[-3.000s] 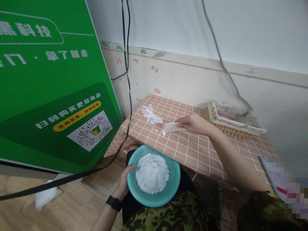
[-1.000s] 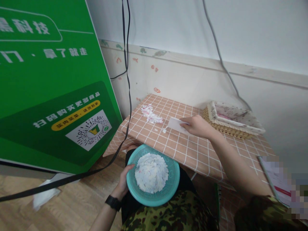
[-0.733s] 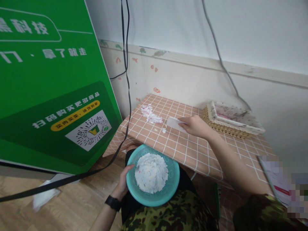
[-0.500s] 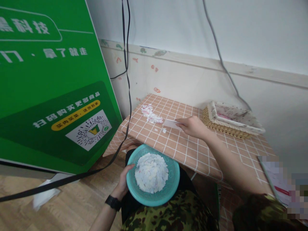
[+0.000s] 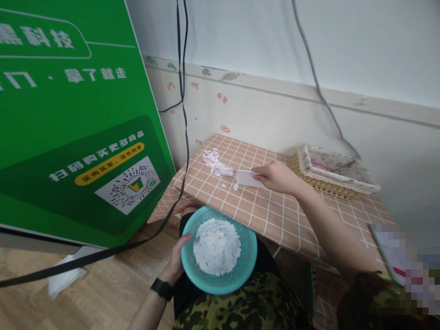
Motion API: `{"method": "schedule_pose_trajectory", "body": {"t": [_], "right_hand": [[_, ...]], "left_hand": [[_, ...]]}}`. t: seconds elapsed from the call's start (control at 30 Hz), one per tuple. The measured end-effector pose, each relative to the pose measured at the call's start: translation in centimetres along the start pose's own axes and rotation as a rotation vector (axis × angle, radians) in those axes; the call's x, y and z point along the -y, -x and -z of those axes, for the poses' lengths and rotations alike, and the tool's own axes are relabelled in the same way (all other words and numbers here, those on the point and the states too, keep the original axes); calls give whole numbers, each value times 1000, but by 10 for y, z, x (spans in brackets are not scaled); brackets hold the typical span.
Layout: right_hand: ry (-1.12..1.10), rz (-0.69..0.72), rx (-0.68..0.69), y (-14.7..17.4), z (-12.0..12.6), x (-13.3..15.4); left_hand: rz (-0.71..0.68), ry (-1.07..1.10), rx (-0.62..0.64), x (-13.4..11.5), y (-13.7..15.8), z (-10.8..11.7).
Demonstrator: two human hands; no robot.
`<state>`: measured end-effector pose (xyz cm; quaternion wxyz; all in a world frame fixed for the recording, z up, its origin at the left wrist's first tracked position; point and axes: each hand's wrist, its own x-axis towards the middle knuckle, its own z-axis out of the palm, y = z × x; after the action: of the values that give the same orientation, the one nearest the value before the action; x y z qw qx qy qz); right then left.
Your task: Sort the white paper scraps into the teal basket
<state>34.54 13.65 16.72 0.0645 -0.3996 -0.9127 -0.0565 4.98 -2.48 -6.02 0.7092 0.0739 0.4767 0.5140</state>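
My left hand (image 5: 178, 256) grips the left rim of a round teal plastic basket (image 5: 249, 263), thumb over the edge, its other fingers hidden beneath. Inside is a heap of small white paper scraps (image 5: 217, 247). Over the table, my right hand (image 5: 277, 176) pinches a flat white card (image 5: 248, 178) that points left, its edge low over the cloth. Just left of the card lies a flattened pile of white and pinkish paper scraps (image 5: 216, 164). A few loose bits (image 5: 235, 186) lie by the card's tip.
A checked brown cloth covers the table (image 5: 275, 215). A lined wicker basket (image 5: 333, 176) stands at its back right against the wall. A green panel (image 5: 85, 114) rises at the left, with a black strap (image 5: 165, 222) hanging in front. A framed sheet (image 5: 388, 252) lies at the right.
My right hand and the card have shifted slightly right, away from the pile, and the card looks turned more face-up. My left hand and the teal basket stay put.
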Motion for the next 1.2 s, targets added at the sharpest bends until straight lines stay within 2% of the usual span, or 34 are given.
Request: {"method": "schedule_pose_trajectory", "body": {"t": [0.33,0.47,0.73,0.87,1.1,1.2], "right_hand": [[-41,1,29,6,5,-6],[-63,-38,-11,14,5,-6],[-79,-104,-70,20,-17,11],[-68,-93,-74,28,-18,20],[-81,-134,-115,43,-28,28],[-147,-93,-96,50,-30,34]], "left_hand": [[18,8,1,0,0,-1],[-3,6,-23,0,0,-2],[2,3,4,0,0,-2],[-10,-6,-35,-2,2,-4],[21,6,-16,-4,6,-7],[13,6,-35,-3,5,-7]]}}
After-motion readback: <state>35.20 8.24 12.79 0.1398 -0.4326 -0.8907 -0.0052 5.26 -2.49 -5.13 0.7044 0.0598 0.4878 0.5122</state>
